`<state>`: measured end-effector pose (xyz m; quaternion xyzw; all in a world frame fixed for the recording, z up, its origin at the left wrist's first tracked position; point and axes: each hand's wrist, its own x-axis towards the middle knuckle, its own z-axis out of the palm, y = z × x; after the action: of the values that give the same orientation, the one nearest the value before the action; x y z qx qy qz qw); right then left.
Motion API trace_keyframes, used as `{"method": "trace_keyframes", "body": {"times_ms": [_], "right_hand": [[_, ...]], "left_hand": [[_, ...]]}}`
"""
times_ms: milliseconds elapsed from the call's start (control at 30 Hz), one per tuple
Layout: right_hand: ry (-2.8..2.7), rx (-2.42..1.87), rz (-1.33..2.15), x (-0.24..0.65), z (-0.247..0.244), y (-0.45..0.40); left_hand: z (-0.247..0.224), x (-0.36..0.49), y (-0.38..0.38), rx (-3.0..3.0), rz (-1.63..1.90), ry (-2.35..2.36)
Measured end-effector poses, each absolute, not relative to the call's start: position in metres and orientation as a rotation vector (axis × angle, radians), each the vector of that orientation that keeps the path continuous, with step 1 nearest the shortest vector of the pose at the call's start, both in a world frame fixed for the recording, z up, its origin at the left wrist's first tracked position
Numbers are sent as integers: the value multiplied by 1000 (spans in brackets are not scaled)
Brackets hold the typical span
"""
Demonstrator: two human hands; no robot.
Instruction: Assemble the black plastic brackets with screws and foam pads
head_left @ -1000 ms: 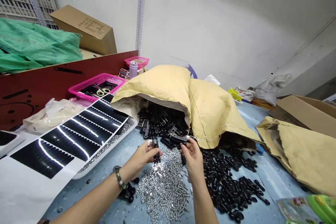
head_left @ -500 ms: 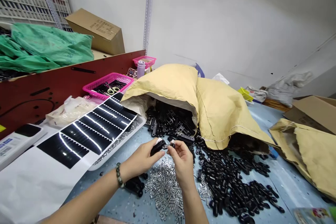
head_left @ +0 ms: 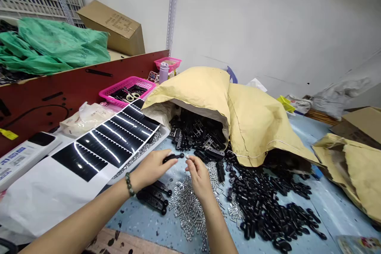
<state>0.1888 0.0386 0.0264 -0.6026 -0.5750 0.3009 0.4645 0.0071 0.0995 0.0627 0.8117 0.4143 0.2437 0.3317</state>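
A slim black plastic part with a round end [head_left: 177,156] is gripped between the thumb and fingers of my left hand [head_left: 152,168], which wears a beaded bracelet. Just to its right, slightly apart, my right hand [head_left: 199,174] pinches thumb to fingertips; a small pale piece shows there, too small to name. Beneath my hands a heap of silver screws and nuts [head_left: 190,206] spreads over the blue table [head_left: 139,228]. Several longer black parts [head_left: 153,198] lie beside it, below my left wrist. Loose black parts [head_left: 264,202] form a wide pile on the right.
Two yellow paper sacks [head_left: 193,83] lie at the back, black parts spilling from their mouths. A white tray of small metal pieces [head_left: 166,131] sits partly under a printed sheet [head_left: 101,143]. Further left stand a pink basket with scissors [head_left: 119,86] and a white box [head_left: 26,158].
My hands have moved slightly apart; the black part stays in my left hand. The view has shifted a little, showing more of the table's front edge and the black parts below my left wrist.
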Motion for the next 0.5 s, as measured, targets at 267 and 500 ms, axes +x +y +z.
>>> {"method": "trace_keyframes", "body": {"times_ms": [267, 500], "right_hand": [[-1798, -1946, 318, 184, -4, 46], [-1720, -1724, 342, 200, -11, 34]], "left_hand": [[35, 4, 116, 2012, 630, 1091], [12, 22, 121, 2135, 593, 852]]}}
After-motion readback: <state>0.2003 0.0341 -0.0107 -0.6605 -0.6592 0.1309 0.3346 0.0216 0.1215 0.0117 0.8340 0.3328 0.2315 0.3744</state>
